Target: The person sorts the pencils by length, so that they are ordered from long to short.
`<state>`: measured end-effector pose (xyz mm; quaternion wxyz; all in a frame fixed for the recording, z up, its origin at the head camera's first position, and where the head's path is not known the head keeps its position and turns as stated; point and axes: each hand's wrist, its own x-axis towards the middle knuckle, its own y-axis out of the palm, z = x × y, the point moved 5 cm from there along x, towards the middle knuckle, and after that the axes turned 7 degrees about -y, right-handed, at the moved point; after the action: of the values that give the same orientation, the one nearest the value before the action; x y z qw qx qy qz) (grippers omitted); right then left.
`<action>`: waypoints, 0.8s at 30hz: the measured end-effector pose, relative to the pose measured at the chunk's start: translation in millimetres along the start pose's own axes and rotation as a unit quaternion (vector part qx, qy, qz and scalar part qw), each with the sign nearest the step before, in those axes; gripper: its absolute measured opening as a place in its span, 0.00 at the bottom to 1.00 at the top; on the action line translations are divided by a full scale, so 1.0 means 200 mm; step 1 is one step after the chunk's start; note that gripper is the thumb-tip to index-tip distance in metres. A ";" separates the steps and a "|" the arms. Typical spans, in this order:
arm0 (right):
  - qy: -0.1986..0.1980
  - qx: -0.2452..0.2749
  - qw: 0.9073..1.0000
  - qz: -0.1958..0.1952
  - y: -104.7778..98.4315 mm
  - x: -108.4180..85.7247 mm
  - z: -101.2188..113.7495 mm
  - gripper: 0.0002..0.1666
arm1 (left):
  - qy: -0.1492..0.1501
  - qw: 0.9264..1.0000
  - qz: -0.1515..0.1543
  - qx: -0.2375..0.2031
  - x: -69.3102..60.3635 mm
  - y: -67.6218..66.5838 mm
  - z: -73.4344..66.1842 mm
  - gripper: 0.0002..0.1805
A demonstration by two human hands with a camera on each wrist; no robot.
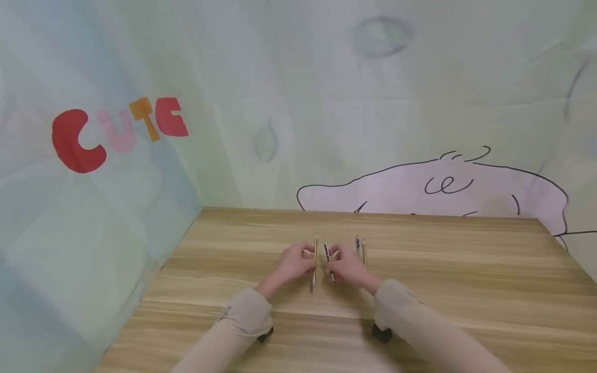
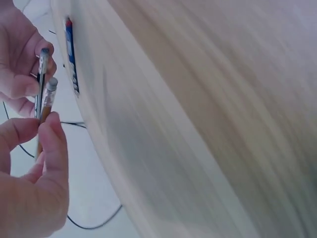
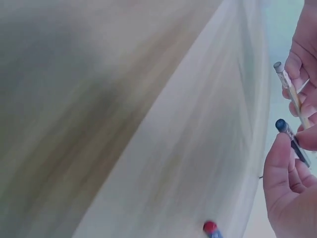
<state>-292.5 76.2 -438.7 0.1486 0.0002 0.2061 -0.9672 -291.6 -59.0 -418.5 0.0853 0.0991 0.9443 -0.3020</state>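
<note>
Gold-toned pencil [image 1: 313, 280] and dark pencil [image 1: 327, 253] are held side by side over the middle of the table [image 1: 224, 248], just apart in the head view, their eraser ends toward the person. The left hand [image 1: 297, 261] pinches the gold-toned one between thumb and fingertips; the right hand [image 1: 351, 265] grips the dark one in the same way, its fingers bent round it. Both hands are near one another but, seen from above, not touching. I cannot tell whether either pencil rests on the wood. Just beyond the right hand lie a blue patterned pencil [image 1: 357, 243] (the wrist views show its red end) and a yellowish pencil [image 1: 365, 254], near each other and pointing away from the person. Light sleeves [image 1: 247, 313] cover both forearms, and a small black piece [image 1: 382, 333] shows under the right cuff. Striped wood grain runs across the tabletop. Behind it hangs a pale green backdrop [image 1: 261, 77] bearing a lilac cartoon figure [image 1: 401, 186] in black outline; at the left, colourful letters [image 1: 76, 150] spell CUTE.
</note>
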 end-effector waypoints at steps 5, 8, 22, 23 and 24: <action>-0.036 0.039 0.999 0.009 -0.06 -0.04 0.02 0.18 | 0.024 0.999 -0.003 -0.042 -0.02 0.05 -0.06 0.19; -0.050 0.056 0.997 0.016 -0.09 -0.08 0.02 0.18 | 0.036 0.998 -0.002 -0.059 -0.03 0.08 -0.10 0.19; -0.081 0.089 0.992 0.040 -0.18 -0.25 -0.03 0.16 | 0.051 0.994 0.032 -0.092 -0.09 0.26 -0.14 0.18; -0.080 0.091 0.992 0.041 -0.19 -0.26 -0.03 0.15 | 0.051 0.994 0.034 -0.093 -0.09 0.27 -0.14 0.18; -0.078 0.094 0.992 0.041 -0.19 -0.27 -0.04 0.15 | 0.049 0.994 0.037 -0.095 -0.10 0.28 -0.14 0.18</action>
<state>-252.5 127.6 -426.8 0.2030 -0.0533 0.1018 -0.9724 -262.3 0.3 -423.3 0.0587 0.1402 0.9674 -0.2024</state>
